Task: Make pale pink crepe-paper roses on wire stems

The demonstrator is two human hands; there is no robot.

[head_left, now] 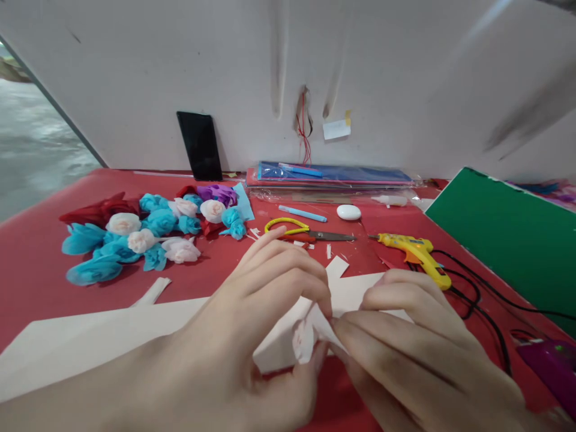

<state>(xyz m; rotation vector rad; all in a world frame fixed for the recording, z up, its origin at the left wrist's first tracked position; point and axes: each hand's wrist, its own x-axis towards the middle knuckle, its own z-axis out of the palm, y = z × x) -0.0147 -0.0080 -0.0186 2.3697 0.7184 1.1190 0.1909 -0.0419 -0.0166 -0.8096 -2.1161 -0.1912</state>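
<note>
Fingers of left hand (252, 312) and right hand (405, 336) both pinched tight on small white paper piece (310, 333) above red table (36, 264).

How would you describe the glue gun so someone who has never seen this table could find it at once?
Start at the big green sheet on the right of the red table. Just left of its near edge lies the glue gun, beyond the right hand. It is the only yellow, pistol-shaped tool, with black cords trailing from it; the scissors nearby have only yellow handles.
</note>
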